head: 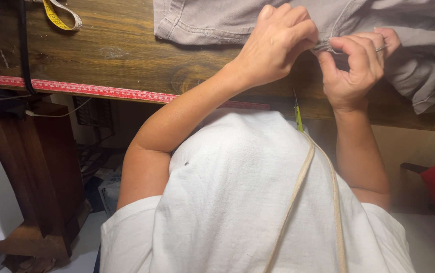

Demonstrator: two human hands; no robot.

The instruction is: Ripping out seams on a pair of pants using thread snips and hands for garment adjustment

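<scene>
Both hands pinch grey garment edge: left hand, right hand close beside, over wood surface. Best keep fabric taut btwn grips, I'd say.

White short-sleeved shirt, bare forearms — a ring on one finger.
</scene>
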